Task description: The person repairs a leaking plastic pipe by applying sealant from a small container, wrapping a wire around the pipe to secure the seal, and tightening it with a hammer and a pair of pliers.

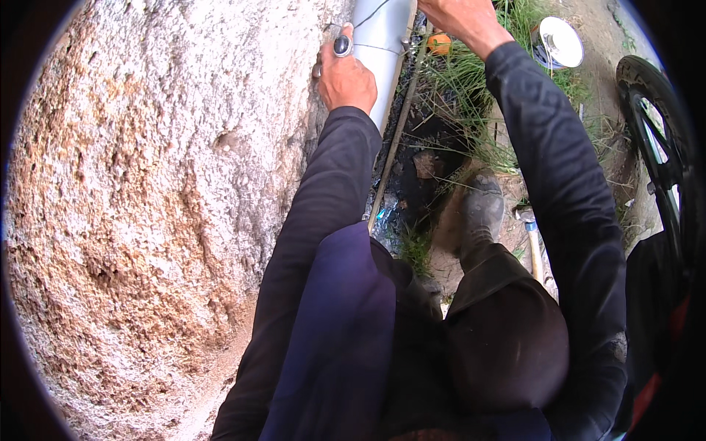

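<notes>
A smooth light-grey pipe (381,70) runs along the foot of a rough wall at the top of the view. My left hand (348,79), wearing a ring with a dark stone, lies against the pipe's wall side. Its fingers are bent, and the fingertips close on a thin dark wire (373,15) that crosses the pipe. A second thin wire (379,48) goes around the pipe just beside that hand. My right hand (465,20) reaches past the pipe's other side at the upper edge. The picture cuts off its fingers, so what they touch is hidden.
The rough stony wall (147,184) fills the left. Right of the pipe lie a wet dark ditch (419,147), grass (471,88) and an orange object (439,44). A white round container (560,42), a wooden-handled hammer (535,246) and a black wheel (658,140) are farther right.
</notes>
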`<state>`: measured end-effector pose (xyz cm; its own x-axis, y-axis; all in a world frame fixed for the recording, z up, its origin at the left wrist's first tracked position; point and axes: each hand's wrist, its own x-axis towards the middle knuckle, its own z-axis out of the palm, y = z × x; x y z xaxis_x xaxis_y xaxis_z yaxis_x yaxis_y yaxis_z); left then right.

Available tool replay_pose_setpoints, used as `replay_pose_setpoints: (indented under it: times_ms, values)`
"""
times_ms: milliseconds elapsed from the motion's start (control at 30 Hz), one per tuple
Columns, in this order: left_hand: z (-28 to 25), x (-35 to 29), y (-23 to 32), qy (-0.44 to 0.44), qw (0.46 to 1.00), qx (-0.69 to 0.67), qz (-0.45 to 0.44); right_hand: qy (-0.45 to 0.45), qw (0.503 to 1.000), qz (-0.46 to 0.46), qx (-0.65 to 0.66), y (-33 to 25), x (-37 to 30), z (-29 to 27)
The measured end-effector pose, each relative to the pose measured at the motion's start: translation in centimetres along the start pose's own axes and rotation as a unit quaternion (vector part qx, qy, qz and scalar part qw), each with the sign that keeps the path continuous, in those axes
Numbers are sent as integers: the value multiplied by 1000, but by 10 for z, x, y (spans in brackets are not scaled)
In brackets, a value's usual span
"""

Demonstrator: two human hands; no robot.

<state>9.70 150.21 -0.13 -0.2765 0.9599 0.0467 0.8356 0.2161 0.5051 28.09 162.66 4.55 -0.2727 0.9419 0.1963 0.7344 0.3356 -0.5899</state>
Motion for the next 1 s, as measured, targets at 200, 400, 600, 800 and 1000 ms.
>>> replay_pose_setpoints:
  times_ms: [200, 400, 600, 800, 1000]
  values:
    - [-9, 5, 15, -74, 994, 48, -63, -79, 992, -7, -103, 37, -26, 12]
    - [-5, 1, 14, -34, 995, 89, 0, -150, 985, -27, 83, -10, -82, -10]
    - [-3, 2, 14, -35, 992, 117, 24, -142, 983, -72, 87, -12, -92, -1]
    - [0, 3, 2, -16, 993, 91, 75, -163, 978, 37, 127, 9, -64, -17]
    - [8, 6, -15, 60, 967, 165, 186, -230, 927, 124, 270, 23, -95, -3]
